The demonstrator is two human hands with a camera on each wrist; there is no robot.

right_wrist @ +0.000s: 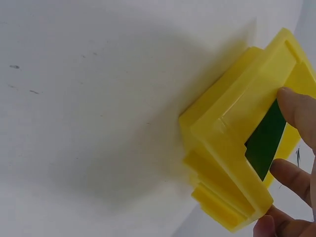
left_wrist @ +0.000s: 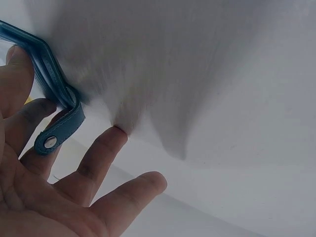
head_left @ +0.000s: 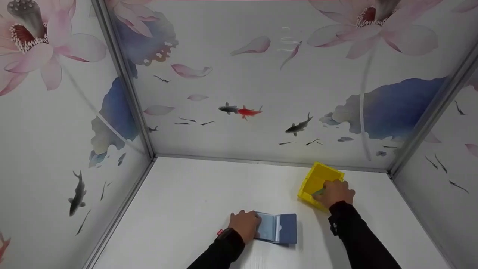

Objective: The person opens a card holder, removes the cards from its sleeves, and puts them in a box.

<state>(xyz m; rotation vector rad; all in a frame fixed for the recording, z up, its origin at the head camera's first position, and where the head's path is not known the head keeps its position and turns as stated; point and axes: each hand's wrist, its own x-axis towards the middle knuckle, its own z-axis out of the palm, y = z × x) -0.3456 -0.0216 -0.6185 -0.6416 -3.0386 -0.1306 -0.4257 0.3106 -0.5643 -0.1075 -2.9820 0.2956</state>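
My left hand [head_left: 243,226] grips the left edge of a blue card holder [head_left: 287,228], which lies spread apart with clear sleeves showing. In the left wrist view the thumb and forefinger pinch the card holder [left_wrist: 49,69], its snap strap [left_wrist: 64,129] hangs beside the palm, and the other fingers are spread. Over at the yellow bin [head_left: 305,183], my right hand [head_left: 338,193] reaches across the near side. It pinches a flat green card [right_wrist: 267,140] between thumb and fingers, partly inside the bin. Other fingertips touch the bin's outer rim [right_wrist: 264,205].
A white tabletop [head_left: 186,201] carries the bin near its back edge and the card holder nearer me. Printed panels with lotus flowers and fish enclose it at the back [head_left: 209,138], left [head_left: 44,149] and right [head_left: 440,201], joined by metal corner strips [head_left: 125,82].
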